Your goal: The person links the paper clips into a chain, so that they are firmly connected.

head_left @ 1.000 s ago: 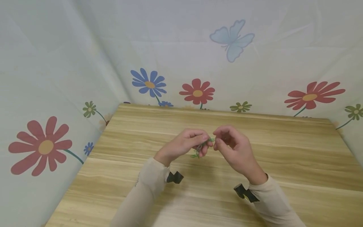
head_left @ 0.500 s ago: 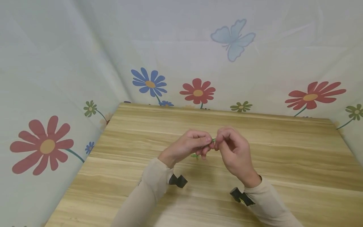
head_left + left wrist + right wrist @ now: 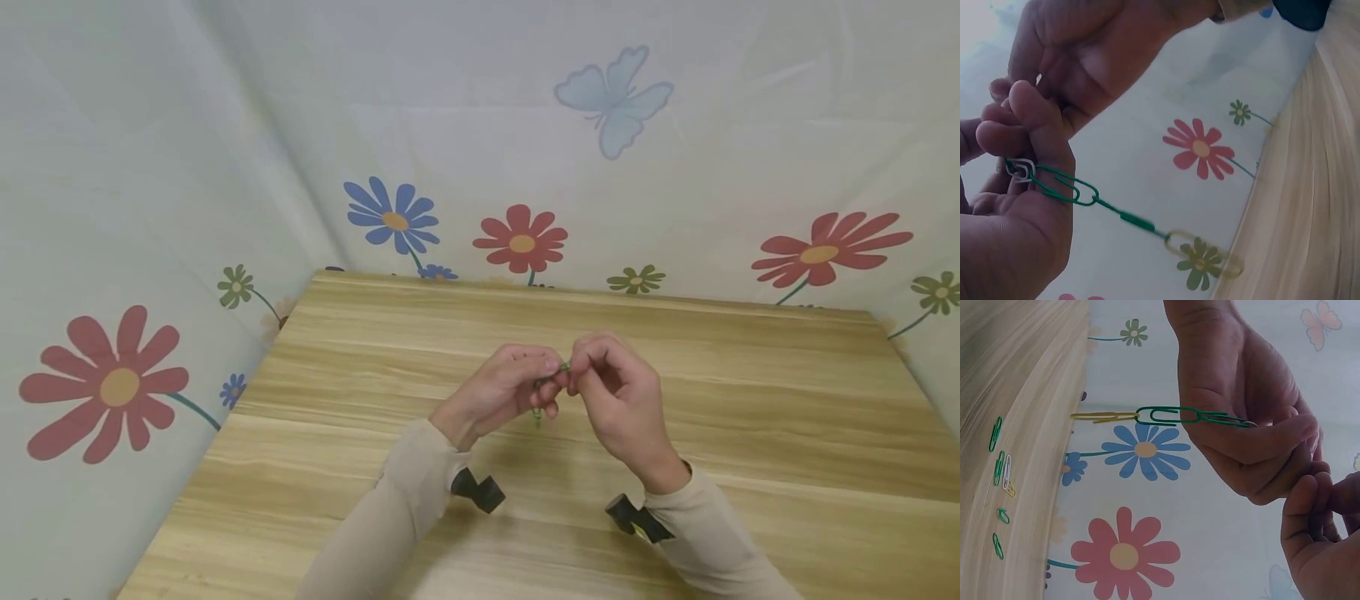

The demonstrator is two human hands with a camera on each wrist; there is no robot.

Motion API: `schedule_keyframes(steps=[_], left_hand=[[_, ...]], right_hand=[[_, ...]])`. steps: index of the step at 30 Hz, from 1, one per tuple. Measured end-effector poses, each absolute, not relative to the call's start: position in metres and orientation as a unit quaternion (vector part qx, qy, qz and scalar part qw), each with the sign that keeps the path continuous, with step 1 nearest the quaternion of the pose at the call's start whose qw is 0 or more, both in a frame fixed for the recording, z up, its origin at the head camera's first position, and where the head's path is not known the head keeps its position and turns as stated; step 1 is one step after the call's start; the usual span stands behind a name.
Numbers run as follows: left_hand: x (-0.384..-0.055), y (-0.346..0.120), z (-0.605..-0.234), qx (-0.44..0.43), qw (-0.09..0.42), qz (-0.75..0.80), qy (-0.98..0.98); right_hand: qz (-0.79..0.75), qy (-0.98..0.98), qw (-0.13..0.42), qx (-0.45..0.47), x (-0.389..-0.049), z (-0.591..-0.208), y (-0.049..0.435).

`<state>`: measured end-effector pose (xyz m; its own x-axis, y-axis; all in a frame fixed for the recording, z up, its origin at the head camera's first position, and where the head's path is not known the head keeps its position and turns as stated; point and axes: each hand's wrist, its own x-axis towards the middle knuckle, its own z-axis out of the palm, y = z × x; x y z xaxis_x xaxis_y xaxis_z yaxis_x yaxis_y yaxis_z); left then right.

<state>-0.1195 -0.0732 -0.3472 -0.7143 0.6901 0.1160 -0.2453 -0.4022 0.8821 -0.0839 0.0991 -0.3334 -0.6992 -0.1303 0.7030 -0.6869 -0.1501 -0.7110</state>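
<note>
Both hands meet above the wooden table (image 3: 360,333). My left hand (image 3: 495,392) pinches a green paper clip (image 3: 565,367) between thumb and fingers. From the right, the fingertips of my right hand (image 3: 622,400) pinch its other end, so most of the clip is hidden. A chain of linked paper clips hangs from the left hand. In the left wrist view, a white paper clip (image 3: 1020,170) lies against the fingers, followed by a green paper clip (image 3: 1066,186), another green paper clip (image 3: 1137,220) and, lowest, a yellow paper clip (image 3: 1204,253).
Several loose paper clips lie on the table in the right wrist view, among them a green clip (image 3: 995,434), a white clip (image 3: 1007,472) and a yellow clip (image 3: 1011,489). A flower-printed cloth wall (image 3: 450,125) stands behind and to the left of the table.
The left hand has shifted slightly right and the gap between the fingertips has narrowed. Less of the green paper clip shows between them. The hanging chain end has swung right and points downward.
</note>
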Motion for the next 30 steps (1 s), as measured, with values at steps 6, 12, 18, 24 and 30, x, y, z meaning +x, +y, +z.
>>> schedule_keyframes(steps=[6, 12, 18, 24, 30], left_hand=[[-0.117, -0.07, -0.344, 0.201, 0.29, 0.816, 0.458], [-0.116, -0.069, -0.344, 0.185, 0.288, 0.818, 0.462], [-0.117, -0.072, -0.342, 0.201, 0.262, 0.791, 0.514], [-0.118, -0.08, -0.335, 0.233, 0.219, 0.705, 0.633], [-0.117, -0.081, -0.331, 0.263, 0.168, 0.695, 0.648]], right_hand=[[0.689, -0.61, 0.205, 0.334, -0.085, -0.334, 0.098], [0.685, -0.611, 0.211, 0.336, -0.086, -0.335, 0.097], [0.685, -0.62, 0.189, 0.332, -0.087, -0.334, 0.101], [0.711, -0.625, 0.135, 0.292, -0.087, -0.33, 0.107], [0.73, -0.607, 0.126, 0.288, -0.087, -0.329, 0.108]])
